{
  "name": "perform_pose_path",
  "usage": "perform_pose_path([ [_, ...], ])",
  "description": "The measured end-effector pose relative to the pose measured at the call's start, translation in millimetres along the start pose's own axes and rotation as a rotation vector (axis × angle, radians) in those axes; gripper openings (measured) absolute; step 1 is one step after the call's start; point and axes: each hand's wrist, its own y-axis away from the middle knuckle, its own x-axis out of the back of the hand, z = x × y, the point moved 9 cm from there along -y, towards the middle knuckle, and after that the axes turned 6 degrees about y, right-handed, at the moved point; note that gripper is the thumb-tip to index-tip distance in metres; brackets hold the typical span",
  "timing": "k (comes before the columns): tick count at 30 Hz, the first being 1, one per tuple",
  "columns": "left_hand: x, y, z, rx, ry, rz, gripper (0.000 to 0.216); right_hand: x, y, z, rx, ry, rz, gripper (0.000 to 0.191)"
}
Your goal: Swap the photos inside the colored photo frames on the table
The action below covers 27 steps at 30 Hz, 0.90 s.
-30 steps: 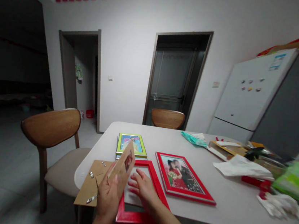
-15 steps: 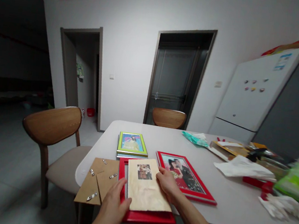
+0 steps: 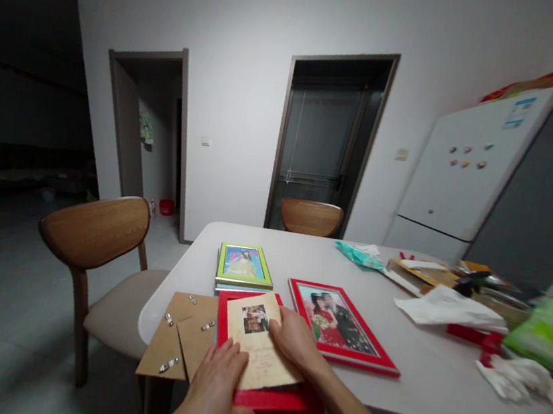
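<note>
A cream paper sheet (image 3: 262, 364) with a small printed photo and faint writing lies tilted over a red picture frame (image 3: 277, 403) at the table's near edge. My right hand (image 3: 294, 338) grips the sheet along its right side. My left hand (image 3: 217, 384) rests at the sheet's left edge and the frame's left side, fingers stretched out and thumb apart near the front bar. Beneath the sheet, most of the frame's inside is hidden. Just left are brown backing boards (image 3: 163, 337) with metal clips.
Right of my hands lies another red-framed photo (image 3: 342, 326). Behind, a green-framed picture (image 3: 245, 267) tops a small stack. A turquoise packet (image 3: 358, 255), white paper (image 3: 450, 309), white gloves (image 3: 520, 379) and a green bag (image 3: 549, 341) lie rightward. A wooden chair (image 3: 97, 229) stands left.
The sheet has shifted left and turned slightly over the red frame, my right hand moving with it. My left hand's fingers have straightened, and its thumb has moved down toward the frame's front bar.
</note>
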Motion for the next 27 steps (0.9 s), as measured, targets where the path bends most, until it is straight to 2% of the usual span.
perform_pose_path([
  [3, 0.9, -0.8, 2.2, 0.000, -0.006, 0.008, 0.067, -0.7, 4.1, 2.2, -0.030, 0.178, -0.003, 0.031],
  [6, -0.1, -0.3, 3.7, -0.001, -0.021, 0.001, 0.068, -0.4, 7.4, 0.4, -0.016, 0.250, 0.012, 0.033],
  [10, 4.4, 8.4, -5.0, 0.020, -0.009, 0.013, 0.069, 0.3, 8.6, 1.5, 0.000, 0.272, 0.042, 0.033],
  [13, 18.1, 21.4, -23.4, 0.030, -0.015, 0.057, 0.069, 1.7, 11.1, -5.3, 0.037, 0.215, 0.054, 0.036],
  [15, 30.8, 30.0, -44.0, 0.069, -0.068, 0.097, 0.069, 2.3, 17.1, -24.7, 0.127, 0.131, 0.054, 0.037],
  [17, 45.9, 36.9, -70.0, 0.154, -0.170, 0.164, 0.068, -0.4, 28.0, -55.9, 0.255, 0.036, 0.026, 0.036],
  [21, 66.9, 42.3, -113.4, 0.277, -0.329, 0.310, 0.062, -21.1, 55.2, -123.7, 0.456, -0.014, -0.083, 0.039],
  [24, 66.3, 38.9, -128.9, 0.245, -0.332, 0.351, 0.056, -41.0, 65.9, -154.4, 0.508, 0.064, -0.118, 0.044],
  [27, 69.8, 38.8, -128.8, 0.173, -0.318, 0.435, 0.052, -46.9, 64.6, -159.9, 0.471, 0.049, -0.111, 0.037],
])
